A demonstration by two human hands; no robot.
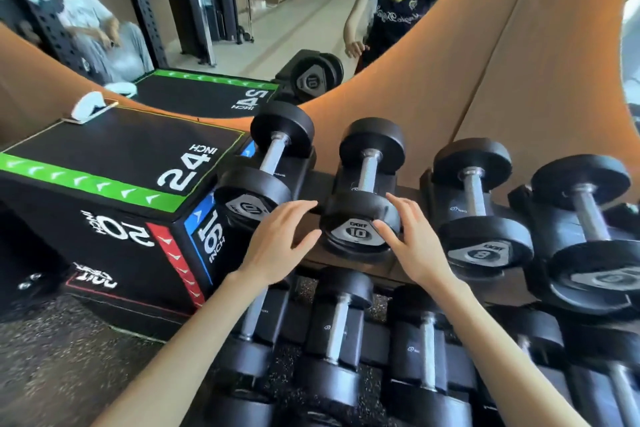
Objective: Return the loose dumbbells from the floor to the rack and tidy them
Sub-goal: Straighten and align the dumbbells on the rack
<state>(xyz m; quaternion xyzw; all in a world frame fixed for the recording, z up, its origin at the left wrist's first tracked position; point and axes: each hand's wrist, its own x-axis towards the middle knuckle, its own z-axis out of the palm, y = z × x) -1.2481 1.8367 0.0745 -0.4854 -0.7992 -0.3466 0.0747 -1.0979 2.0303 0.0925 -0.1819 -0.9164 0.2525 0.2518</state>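
Note:
Several black dumbbells lie in cradles on the top tier of the rack (318,180). A dumbbell marked 10 (363,198) sits second from the left. My left hand (280,239) hovers just left of its near head, fingers straight. My right hand (412,239) touches the right side of that head with fingers spread and the thumb on its face. Another 10 dumbbell (263,170) rests at the left end. An 8 dumbbell (481,215) lies to the right. More dumbbells fill the lower tier (339,333).
A black plyo box (114,163) marked 24, 20 and 16 inch stands against the rack's left end, with a phone and cloth (90,109) on top. A mirror behind the rack reflects two people. Speckled rubber floor (59,367) lies at lower left.

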